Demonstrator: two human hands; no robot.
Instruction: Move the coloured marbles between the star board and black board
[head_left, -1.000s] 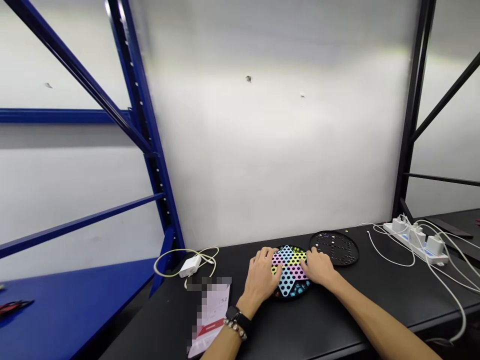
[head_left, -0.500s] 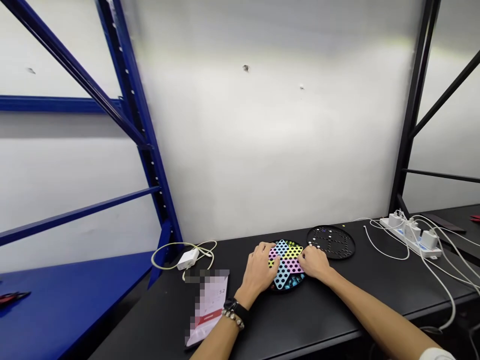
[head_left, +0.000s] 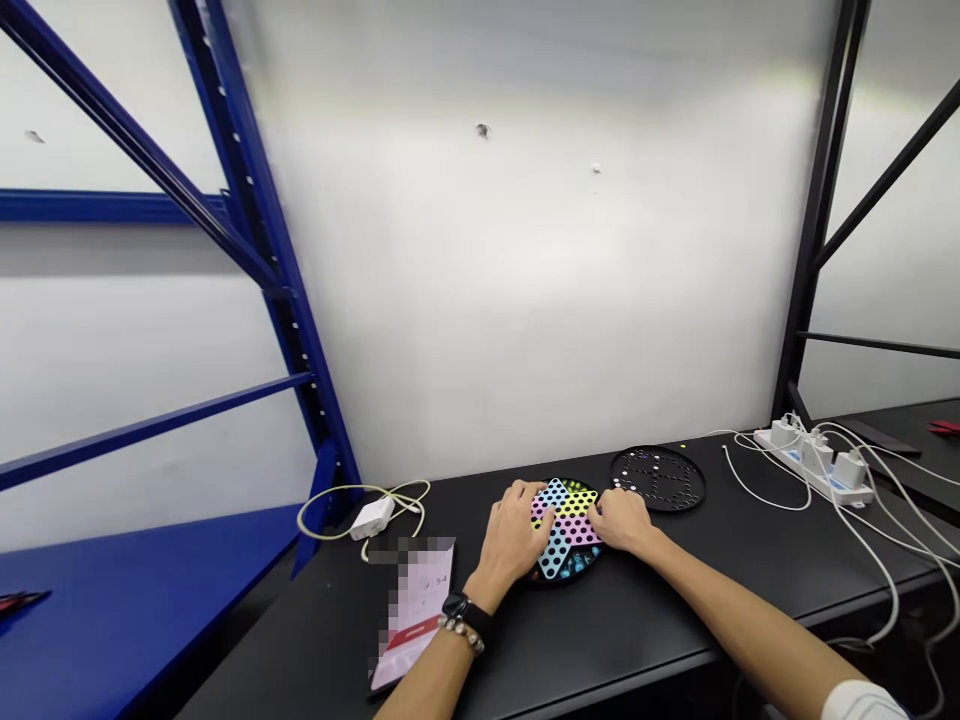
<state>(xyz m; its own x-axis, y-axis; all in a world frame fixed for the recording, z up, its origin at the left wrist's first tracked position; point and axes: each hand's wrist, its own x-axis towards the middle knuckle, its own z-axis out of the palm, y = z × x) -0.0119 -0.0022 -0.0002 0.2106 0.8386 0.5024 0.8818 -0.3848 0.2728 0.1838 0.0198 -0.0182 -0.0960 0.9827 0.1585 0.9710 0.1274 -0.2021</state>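
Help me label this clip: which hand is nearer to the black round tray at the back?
Right. The right hand is just in front of the black round tray, toward its left; the left hand is farther left, across the star-patterned board.

My left hand point(head_left: 511, 530) covers the left side of the star-patterned board point(head_left: 576, 528), and my right hand point(head_left: 621, 518) hides part of its right side; I can't see exactly how my fingertips meet it. The marbles point(head_left: 576, 566) under its near side are too small and covered to count. Toward the worktop's point(head_left: 600, 640) left end, blocky blurring masks much of the phone point(head_left: 420, 610). The picture's bottom edge cuts off the worktop's near left corner and my right sleeve point(head_left: 859, 702).
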